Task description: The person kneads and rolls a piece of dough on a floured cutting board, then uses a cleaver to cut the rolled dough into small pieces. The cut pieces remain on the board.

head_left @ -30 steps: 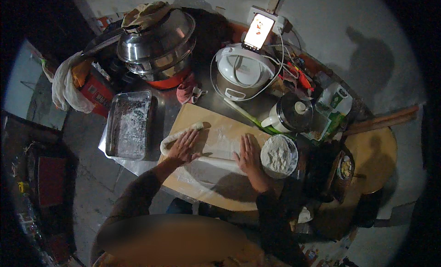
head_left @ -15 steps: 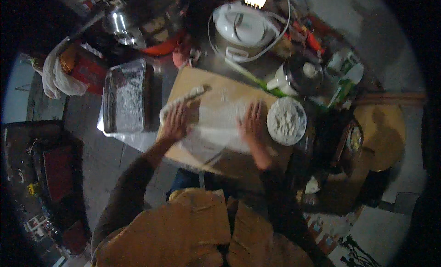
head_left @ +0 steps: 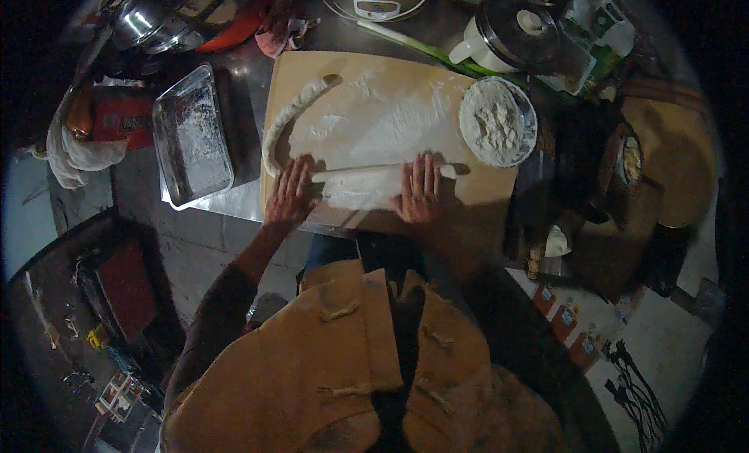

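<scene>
A floured dough rope [head_left: 363,174] lies straight across the near part of a wooden board [head_left: 476,207]. My left hand [head_left: 289,194] rests palm down over its left part, fingers stretched. My right hand [head_left: 420,189] is flat near the right end, fingers extended, and the rope's tip shows just past them. From beside my left hand, a curved length of dough [head_left: 289,118] runs up the board's left side. Whether it joins the straight length is hidden under that hand. Loose flour [head_left: 370,122] whitens the middle of the board.
A bowl of flour [head_left: 498,122] stands at the board's right corner. Left of the board is a floured rectangular tray [head_left: 193,137]. A green onion [head_left: 413,44], a lidded pot with a white handle [head_left: 515,32] and a cooker [head_left: 374,5] are behind it.
Both my hands have moved toward the board's near edge. The dough between them was a blur and now shows as a distinct straight rope. The head view has tipped downward.
</scene>
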Action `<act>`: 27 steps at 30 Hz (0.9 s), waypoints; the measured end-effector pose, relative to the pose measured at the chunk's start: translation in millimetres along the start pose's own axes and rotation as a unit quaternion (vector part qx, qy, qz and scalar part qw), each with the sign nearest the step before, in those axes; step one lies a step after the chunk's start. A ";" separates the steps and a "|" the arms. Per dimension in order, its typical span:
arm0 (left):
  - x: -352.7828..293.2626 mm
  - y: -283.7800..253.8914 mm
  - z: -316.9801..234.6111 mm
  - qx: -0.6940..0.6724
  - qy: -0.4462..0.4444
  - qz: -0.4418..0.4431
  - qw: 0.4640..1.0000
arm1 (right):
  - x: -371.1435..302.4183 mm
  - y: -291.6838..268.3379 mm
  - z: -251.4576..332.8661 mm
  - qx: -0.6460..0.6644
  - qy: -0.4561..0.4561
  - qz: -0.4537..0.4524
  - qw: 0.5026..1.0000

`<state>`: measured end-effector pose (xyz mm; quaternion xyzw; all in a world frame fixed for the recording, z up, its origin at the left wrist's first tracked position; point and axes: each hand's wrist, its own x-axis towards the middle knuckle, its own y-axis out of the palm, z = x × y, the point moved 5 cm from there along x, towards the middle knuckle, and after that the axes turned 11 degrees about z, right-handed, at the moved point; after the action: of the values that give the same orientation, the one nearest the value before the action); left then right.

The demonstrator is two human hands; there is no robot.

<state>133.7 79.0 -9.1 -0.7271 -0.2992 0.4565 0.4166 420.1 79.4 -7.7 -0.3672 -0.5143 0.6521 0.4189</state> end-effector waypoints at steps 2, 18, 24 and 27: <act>31.1 -22.5 13.9 0.034 -0.027 -0.097 0.994 | 53.2 -4.8 -14.9 -0.007 0.075 0.054 0.996; 177.1 -53.2 -71.1 -0.083 0.037 -0.203 0.975 | 142.6 6.0 -15.5 0.001 0.004 -0.087 0.996; 64.2 -14.5 -90.6 -0.007 0.070 -0.072 0.995 | 5.7 12.2 2.3 0.003 -0.059 -0.043 0.997; 42.5 -9.1 -88.0 -0.044 0.086 -0.057 0.994 | -14.9 4.9 -0.5 0.022 -0.069 -0.051 0.996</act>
<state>230.7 88.7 2.0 -0.7629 -0.3233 0.3543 0.4336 425.4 65.2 -11.9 -0.2849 -0.5455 0.6651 0.4229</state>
